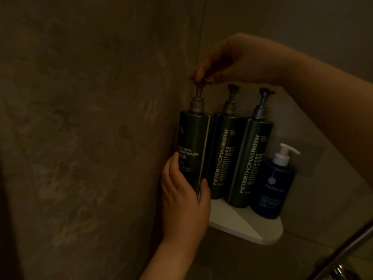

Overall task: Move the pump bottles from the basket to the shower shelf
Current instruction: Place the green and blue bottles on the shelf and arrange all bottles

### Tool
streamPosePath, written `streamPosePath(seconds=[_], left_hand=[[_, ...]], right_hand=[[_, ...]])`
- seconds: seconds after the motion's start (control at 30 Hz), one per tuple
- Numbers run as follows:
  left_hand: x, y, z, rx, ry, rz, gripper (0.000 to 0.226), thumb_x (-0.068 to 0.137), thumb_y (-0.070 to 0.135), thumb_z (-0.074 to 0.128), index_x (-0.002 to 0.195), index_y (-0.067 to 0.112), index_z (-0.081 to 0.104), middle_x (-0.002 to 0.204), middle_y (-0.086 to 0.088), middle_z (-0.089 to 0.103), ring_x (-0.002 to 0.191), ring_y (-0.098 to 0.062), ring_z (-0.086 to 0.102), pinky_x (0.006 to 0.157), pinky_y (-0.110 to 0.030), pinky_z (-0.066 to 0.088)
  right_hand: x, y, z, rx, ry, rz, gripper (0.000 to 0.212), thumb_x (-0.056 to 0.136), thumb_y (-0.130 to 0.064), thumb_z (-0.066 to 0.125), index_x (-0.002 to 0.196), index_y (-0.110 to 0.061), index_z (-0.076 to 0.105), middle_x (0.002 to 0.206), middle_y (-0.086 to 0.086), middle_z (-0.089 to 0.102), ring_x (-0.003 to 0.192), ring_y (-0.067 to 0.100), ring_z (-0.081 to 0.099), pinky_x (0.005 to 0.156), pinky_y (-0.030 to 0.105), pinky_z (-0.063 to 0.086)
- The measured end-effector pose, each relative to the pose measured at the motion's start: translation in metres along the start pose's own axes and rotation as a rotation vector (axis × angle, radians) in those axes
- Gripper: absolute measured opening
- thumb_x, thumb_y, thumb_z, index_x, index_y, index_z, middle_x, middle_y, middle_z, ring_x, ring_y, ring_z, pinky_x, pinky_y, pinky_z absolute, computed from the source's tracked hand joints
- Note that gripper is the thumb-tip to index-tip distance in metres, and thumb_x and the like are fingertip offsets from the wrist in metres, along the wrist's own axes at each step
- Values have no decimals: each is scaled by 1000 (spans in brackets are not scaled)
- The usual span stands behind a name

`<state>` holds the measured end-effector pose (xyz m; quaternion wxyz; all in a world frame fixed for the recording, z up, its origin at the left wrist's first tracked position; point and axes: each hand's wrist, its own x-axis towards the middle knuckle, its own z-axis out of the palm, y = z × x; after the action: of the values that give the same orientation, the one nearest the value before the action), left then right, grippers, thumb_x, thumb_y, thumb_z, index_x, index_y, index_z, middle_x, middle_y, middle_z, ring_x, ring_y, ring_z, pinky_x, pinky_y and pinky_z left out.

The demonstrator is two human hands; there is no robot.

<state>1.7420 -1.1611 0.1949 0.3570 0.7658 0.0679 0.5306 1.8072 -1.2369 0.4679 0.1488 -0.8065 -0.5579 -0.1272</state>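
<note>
- left dark green tall pump bottle (191, 150): white print "…EGA-RICH / …ONDITIONER", first letters cut off at the edge; fine print below unreadable.
- middle dark green tall pump bottle (224, 158): vertical "PETERTHOMASROTH"; beside it "MEGA-R…", "SHAM…", cut off.
- right dark green tall pump bottle (250, 164): vertical "PETERTHOMASROTH"; "MEGA-…", "BODY", "CLEAN…", cut off.
- short dark blue bottle with white pump (274, 188): "PAÑPURI"; lines below too small to read.

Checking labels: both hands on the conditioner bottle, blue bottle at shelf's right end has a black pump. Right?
No: the head view shows the blue bottle has a white pump. The left hand and right hand are on the conditioner bottle.
</note>
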Motion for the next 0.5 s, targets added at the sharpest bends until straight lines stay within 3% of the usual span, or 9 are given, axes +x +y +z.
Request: streamPosePath(seconds=[0.23, 0.4, 0.5], left_hand=[[1, -2, 1, -78, -22, -69, 74, 87, 45, 45, 146, 37, 1, 151, 6, 17, 131, -5, 25, 104, -25, 26], [2, -3, 3, -57, -45, -86, 73, 91, 39, 46, 149, 30, 2, 152, 1, 22, 133, -8, 27, 105, -26, 26], [2, -1, 2, -30, -37, -86, 73, 91, 38, 48, 149, 26, 5, 151, -1, 24, 133, -12, 30, 105, -28, 29]], right_hand=[[-4, -1, -2, -29, -7, -27, 27, 84, -16, 67, 90, -43, 69, 108, -15, 70, 103, -5, 62, 103, 31, 42], [-5, -1, -1, -73, 6, -37, 27, 85, -18, 65, 93, -43, 67, 109, -17, 69, 103, -7, 61, 104, 31, 41], [-5, 0, -1, -99, 21, -36, 25, 86, -20, 65, 99, -42, 67, 105, -24, 68, 100, -12, 59, 100, 24, 40]])
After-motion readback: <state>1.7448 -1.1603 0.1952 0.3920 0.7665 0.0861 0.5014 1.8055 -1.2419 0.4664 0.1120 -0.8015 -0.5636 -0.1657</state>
